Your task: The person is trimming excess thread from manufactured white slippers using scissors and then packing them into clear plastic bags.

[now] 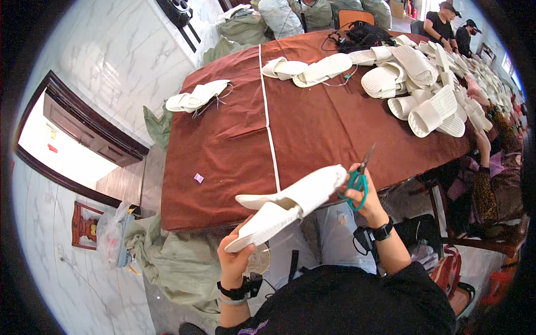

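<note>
A pair of white slippers (307, 193) is held in the air over the table's near edge, one nested against the other. My left hand (235, 258) is closed round the heel end of the lower slipper. At the other end, my right hand (367, 204) grips scissors with teal handles (358, 188), their dark blades pointing up and away. The fingers of this hand lie right beside the slippers' far end; I cannot tell whether they press on it.
A brown cloth covers the table (218, 151). White slippers (198, 96) with a loose string lie far left, and a big slipper pile (430, 84) fills the right. A co-worker's hand (482, 146) reaches in there. Stuffed sacks (173, 257) stand at the left; a purple scrap (199, 178) lies nearby.
</note>
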Available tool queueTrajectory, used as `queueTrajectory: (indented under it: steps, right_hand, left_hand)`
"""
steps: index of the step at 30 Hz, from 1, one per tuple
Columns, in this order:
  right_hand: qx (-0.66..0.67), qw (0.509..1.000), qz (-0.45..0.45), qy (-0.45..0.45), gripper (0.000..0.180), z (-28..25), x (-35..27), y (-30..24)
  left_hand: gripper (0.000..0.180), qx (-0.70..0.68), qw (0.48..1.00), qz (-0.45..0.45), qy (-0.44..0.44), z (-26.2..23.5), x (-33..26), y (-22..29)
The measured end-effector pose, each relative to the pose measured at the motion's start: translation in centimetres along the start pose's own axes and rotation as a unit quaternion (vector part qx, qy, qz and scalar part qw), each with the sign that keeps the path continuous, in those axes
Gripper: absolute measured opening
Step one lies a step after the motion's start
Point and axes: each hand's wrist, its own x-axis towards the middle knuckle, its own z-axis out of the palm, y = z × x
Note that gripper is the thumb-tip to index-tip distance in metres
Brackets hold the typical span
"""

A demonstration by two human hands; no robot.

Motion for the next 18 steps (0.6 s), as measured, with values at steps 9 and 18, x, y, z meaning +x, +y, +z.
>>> queueTrajectory:
  steps: [9,18]
  right_hand:
    - [-0.128,0.983,-0.119,0.052,0.057,0.2,-1.0,-0.8]
    - [0.026,0.997,-0.036,0.058,0.055,1.4,-2.4,-3.3]
  left_hand:
    - [0.053,-0.048,0.998,-0.004,0.045,-1.1,-2.6,-0.2]
    - [0.064,-0.228,0.971,-0.072,0.011,-0.8,-2.1,2.6]
